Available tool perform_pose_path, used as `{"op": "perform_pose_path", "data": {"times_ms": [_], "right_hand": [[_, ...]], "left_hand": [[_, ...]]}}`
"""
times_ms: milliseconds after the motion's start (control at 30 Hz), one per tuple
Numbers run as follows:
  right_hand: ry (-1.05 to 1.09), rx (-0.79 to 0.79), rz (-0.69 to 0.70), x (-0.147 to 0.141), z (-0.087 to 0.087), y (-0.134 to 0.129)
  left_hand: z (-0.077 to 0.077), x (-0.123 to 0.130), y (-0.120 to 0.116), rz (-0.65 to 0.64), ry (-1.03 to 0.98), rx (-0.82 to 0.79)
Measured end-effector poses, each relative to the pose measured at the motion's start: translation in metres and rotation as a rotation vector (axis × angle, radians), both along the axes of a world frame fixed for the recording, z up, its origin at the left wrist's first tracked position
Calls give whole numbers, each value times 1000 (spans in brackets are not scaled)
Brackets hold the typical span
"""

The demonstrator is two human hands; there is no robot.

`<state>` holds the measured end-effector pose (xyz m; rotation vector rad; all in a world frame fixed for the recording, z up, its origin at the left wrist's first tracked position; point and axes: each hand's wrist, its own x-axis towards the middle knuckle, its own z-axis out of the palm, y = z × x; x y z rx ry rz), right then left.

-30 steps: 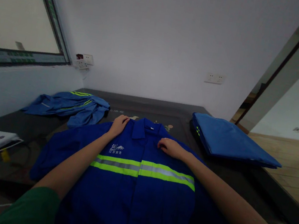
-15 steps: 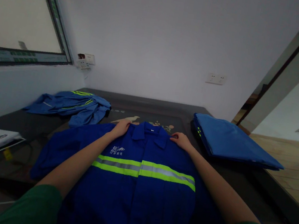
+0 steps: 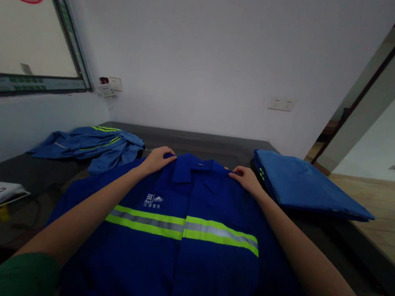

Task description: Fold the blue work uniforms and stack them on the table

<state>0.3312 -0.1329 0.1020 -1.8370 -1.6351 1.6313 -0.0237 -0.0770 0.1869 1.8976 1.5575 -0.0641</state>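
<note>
Beside a crumpled garment (image 3: 111, 149), the left hand (image 3: 166, 155) pinches one shoulder of a blue striped jacket (image 3: 189, 197) spread over the table (image 3: 198, 140); the right hand (image 3: 238, 172) pinches the other, near folded clothing (image 3: 311, 186). Uneven pulling could skew it.

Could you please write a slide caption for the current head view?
Left hand and right hand pinch a jacket by its shoulders over the table.

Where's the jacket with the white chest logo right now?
In the head view, the jacket is at bottom centre, over the dark table, with the left hand and right hand at its shoulders.
</note>
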Motion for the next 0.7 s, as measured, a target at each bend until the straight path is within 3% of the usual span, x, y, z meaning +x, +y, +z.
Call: {"op": "perform_pose_path", "data": {"times_ms": [100,167,233,400,467,533,567,633,700], "right_hand": [[217,7,-166,14,44,25],[306,24,-236,28,94,46],[333,111,-287,46,165,67],[155,622,-386,85,383,111],[73,862,-414,89,445,123],[18,983,-364,89,481,131],[0,962,-298,88,491,133],[2,825,-171,88,502,135],[89,703,-154,90,509,134]], "left_hand": [[42,6,28,48,-57,34],[89,15,48,90,-125,64],[156,29,67,152,-208,127],[353,74,101,208,-428,396],[409,87,113,168,-465,525],[441,93,122,124,-444,584],[451,93,125,89,-415,560],[462,90,126,8,-362,445],[470,86,122,-14,-372,438]]}}
